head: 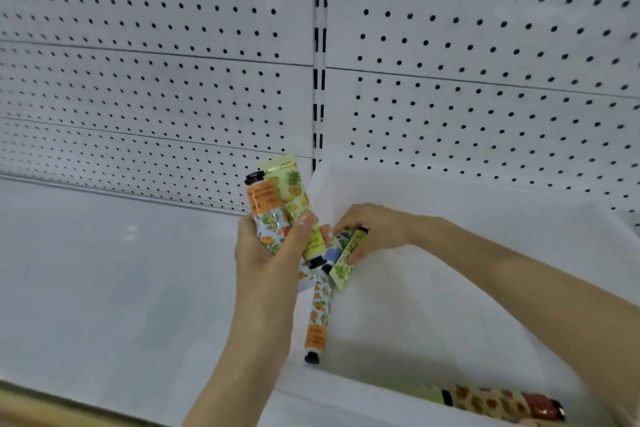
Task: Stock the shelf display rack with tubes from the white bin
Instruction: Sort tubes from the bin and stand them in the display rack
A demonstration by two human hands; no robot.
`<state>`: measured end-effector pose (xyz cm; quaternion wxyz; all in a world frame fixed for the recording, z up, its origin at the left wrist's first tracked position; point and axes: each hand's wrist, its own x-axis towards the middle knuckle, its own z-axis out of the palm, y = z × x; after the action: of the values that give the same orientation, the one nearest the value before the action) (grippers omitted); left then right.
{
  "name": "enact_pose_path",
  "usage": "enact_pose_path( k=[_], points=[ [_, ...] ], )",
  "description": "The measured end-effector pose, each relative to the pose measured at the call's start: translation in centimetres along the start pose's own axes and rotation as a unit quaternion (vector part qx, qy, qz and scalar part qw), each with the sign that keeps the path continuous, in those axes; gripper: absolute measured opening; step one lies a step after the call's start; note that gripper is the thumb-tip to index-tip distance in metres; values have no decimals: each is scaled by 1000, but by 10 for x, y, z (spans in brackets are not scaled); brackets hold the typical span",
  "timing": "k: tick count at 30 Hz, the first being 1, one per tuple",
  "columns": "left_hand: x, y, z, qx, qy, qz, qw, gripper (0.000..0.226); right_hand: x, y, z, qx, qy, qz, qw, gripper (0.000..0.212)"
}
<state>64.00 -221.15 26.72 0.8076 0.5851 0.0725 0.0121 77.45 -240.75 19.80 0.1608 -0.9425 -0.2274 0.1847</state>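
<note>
A bare white shelf [104,270] runs wide open along the left, backed by pegboard [138,80]. At centre, the left hand [273,250] grips two tubes: an orange tube [263,208], cap up, and a pineapple tube [294,194], cap down. Their lettering is too blurred to read. A floral tube [320,312] points cap-down by the bin's left wall; what holds it cannot be told. The right hand [377,229], inside the bin [450,211], curls round a blue tube [336,248] and a green tube [348,263]. More tubes [485,402] lie by the bin's near edge.
</note>
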Motion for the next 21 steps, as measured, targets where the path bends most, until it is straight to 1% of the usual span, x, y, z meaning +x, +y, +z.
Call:
enact_pose_path(
  k=[2,6,11,14,19,21],
  points=[
    [0,1,1,-1,-2,-5,1000,26,1,0,-1,-22,-6,-4,1000,59],
    [0,2,1,-11,-4,-5,1000,27,-5,2,4,-73,-15,2,997,54],
    [-1,2,2,-3,-14,0,1000,26,-28,10,16,25,-17,32,999,48],
    [0,0,2,8,-11,6,1000,29,-44,11,23,48,-49,50,996,34],
    [1,-1,3,7,-14,3,1000,32,-69,5,29,81,-121,100,984,37],
    [0,-1,3,6,-20,2,1000,32,-77,2,32,97,-132,103,981,32]
  ],
)
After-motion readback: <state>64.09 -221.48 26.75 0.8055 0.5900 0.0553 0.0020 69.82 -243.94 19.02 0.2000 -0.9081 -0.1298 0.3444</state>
